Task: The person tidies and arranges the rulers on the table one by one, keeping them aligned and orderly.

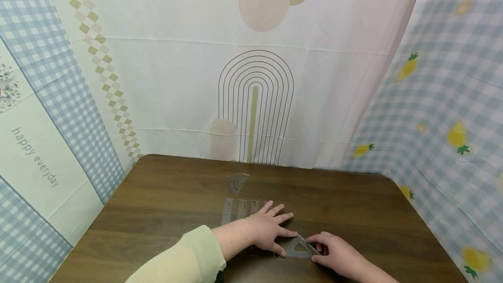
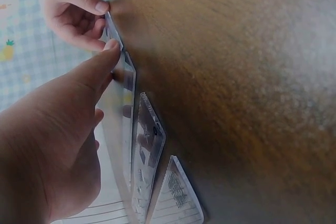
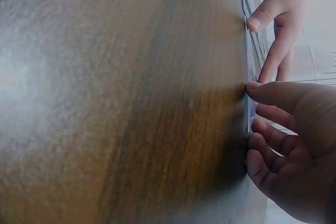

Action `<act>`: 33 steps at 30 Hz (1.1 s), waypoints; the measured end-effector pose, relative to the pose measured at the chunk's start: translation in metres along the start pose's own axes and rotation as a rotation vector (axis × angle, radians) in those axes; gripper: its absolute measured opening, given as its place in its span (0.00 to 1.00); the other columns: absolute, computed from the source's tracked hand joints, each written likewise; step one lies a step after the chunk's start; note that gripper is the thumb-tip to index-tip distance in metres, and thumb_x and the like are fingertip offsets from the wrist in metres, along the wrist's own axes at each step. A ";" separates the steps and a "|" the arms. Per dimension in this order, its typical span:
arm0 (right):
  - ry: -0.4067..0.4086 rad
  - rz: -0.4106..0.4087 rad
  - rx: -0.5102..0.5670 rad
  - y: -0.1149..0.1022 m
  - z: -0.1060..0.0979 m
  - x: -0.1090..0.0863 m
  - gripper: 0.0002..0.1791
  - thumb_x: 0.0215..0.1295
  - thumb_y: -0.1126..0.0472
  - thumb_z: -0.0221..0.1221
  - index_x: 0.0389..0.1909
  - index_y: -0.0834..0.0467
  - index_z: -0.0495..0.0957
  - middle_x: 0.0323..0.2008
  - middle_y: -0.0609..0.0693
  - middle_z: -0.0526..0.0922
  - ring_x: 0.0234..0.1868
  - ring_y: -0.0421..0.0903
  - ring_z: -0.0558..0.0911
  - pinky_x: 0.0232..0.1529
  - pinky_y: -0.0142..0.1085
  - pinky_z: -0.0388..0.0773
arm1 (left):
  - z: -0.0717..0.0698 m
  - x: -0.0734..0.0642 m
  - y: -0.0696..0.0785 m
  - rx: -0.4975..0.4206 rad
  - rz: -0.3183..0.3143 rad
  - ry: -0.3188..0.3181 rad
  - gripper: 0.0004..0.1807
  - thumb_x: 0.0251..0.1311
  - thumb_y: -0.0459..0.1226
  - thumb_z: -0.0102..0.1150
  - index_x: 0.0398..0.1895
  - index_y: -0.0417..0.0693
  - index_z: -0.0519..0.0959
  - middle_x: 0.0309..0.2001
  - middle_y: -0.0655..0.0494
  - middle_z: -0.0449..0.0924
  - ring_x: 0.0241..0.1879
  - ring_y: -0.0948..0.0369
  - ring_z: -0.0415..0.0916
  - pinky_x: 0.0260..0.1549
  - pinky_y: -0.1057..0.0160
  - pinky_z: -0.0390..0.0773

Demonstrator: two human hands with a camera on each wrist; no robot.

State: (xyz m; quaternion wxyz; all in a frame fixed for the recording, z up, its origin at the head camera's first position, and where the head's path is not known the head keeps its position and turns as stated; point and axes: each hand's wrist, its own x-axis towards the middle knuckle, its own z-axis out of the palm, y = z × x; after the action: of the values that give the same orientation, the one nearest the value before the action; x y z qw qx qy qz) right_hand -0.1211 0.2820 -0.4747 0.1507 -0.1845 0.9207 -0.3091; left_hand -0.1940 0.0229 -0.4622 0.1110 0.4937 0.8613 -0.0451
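A clear triangular set square (image 1: 299, 255) lies flat near the front of the table. My right hand (image 1: 334, 250) pinches its right side, thumb at the lower corner and fingers along the slanted edge. My left hand (image 1: 266, 229) spreads its fingers over the table, with thumb and index finger touching the set square's left side. Several clear rulers (image 1: 226, 211) stand side by side, partly covered by the left hand and forearm. Beyond them is a clear protractor (image 1: 238, 184). The left wrist view shows the left thumb (image 2: 97, 69) at the plastic's edge.
The dark wooden table (image 1: 177, 187) has rounded far corners. A white patterned curtain (image 1: 169, 86) hangs behind it. Blue checked cloths stand at the left and at the right (image 1: 440, 112), close to the table's sides.
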 end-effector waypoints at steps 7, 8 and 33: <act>0.014 -0.018 0.008 0.000 0.001 -0.003 0.20 0.62 0.52 0.68 0.52 0.54 0.80 0.31 0.44 0.72 0.29 0.35 0.69 0.28 0.33 0.66 | -0.001 -0.001 0.001 0.014 0.002 -0.004 0.37 0.59 0.71 0.45 0.73 0.88 0.55 0.79 0.67 0.43 0.78 0.54 0.35 0.74 0.48 0.39; 0.016 -0.021 0.009 0.000 0.001 -0.003 0.20 0.61 0.52 0.68 0.52 0.54 0.80 0.31 0.44 0.72 0.29 0.36 0.69 0.28 0.33 0.66 | -0.001 -0.001 0.001 0.014 0.002 -0.005 0.37 0.59 0.71 0.45 0.73 0.88 0.55 0.79 0.67 0.43 0.78 0.54 0.35 0.74 0.48 0.39; 0.032 -0.018 -0.006 0.005 -0.002 -0.007 0.28 0.63 0.47 0.66 0.60 0.56 0.78 0.34 0.45 0.72 0.28 0.35 0.69 0.27 0.32 0.67 | 0.001 -0.004 0.004 -0.027 -0.032 0.029 0.38 0.63 0.71 0.35 0.77 0.80 0.49 0.79 0.66 0.44 0.78 0.55 0.37 0.74 0.49 0.40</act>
State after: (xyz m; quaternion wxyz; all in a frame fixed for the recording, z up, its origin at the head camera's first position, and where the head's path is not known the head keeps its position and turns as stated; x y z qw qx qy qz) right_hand -0.1172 0.2896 -0.4748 0.1326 -0.1883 0.9222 -0.3106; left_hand -0.1885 0.0217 -0.4618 0.1044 0.4791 0.8711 -0.0278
